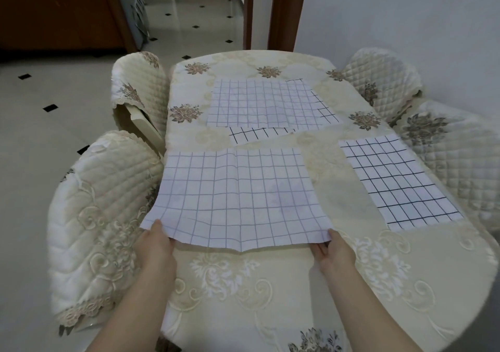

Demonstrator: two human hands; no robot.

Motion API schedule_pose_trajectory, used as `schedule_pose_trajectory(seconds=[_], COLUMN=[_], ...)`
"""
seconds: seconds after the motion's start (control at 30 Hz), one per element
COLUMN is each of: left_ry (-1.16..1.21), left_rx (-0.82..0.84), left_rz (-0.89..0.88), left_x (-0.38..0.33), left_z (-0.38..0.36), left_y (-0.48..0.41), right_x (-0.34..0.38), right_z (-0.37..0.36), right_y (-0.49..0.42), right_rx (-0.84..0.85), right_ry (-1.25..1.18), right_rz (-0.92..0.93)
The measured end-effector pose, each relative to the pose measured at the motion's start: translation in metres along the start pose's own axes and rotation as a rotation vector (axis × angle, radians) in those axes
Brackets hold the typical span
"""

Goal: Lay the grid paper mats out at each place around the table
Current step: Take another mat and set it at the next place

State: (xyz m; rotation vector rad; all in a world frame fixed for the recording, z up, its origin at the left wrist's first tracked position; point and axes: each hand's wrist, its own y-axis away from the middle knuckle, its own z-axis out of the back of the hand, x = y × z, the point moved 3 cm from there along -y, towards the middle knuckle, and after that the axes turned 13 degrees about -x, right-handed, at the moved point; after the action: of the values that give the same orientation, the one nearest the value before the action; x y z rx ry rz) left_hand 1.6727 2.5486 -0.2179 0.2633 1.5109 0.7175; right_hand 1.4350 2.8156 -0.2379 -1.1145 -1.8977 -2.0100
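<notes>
I hold a white grid paper mat (235, 195) by its two near corners, its far part resting on the table (270, 292) at the left side. My left hand (155, 243) pinches the near left corner, and my right hand (334, 251) pinches the near right corner. A second mat (397, 181) with darker lines lies flat at the right side. At the far end lie overlapping mats (259, 103), with another sheet's dark grid edge (254, 134) showing under the top one.
The table wears a cream embroidered cloth. Quilted cream chairs stand close around it: two on the left (100, 211) (138, 86), two on the right (384, 78) (454, 151). Tiled floor spreads to the left; a wooden door frame (284, 11) rises behind.
</notes>
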Motion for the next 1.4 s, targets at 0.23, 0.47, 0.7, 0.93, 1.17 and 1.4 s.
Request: schedule_pose_trajectory(seconds=[0.23, 0.47, 0.7, 0.93, 1.17, 1.4], left_ry=[-0.287, -0.375, -0.52, -0.654, -0.595, -0.658], left_rx=[0.195, 0.527, 0.777, 1.049, 0.992, 0.513], left_rz=[-0.533, -0.767, -0.885, -0.97, -0.732, -0.644], left_x=[-0.017, -0.002, 0.024, 0.046, 0.05, 0.04], left_z=[-0.03, -0.061, -0.085, -0.091, -0.087, -0.077], left_y=[0.069, 0.132, 0.178, 0.201, 0.187, 0.128], right_x=[-0.004, -0.019, -0.009, 0.007, 0.016, 0.016], right_z=[-0.011, -0.034, -0.046, -0.037, -0.023, -0.002], right_y=[0.024, 0.057, 0.088, 0.083, 0.062, 0.03], right_rx=[0.063, 0.251, 0.406, 0.307, 0.159, 0.088], right_ry=[0.118, 0.279, 0.339, 0.426, 0.432, 0.377], right_rz=[0.199, 0.407, 0.524, 0.582, 0.579, 0.431])
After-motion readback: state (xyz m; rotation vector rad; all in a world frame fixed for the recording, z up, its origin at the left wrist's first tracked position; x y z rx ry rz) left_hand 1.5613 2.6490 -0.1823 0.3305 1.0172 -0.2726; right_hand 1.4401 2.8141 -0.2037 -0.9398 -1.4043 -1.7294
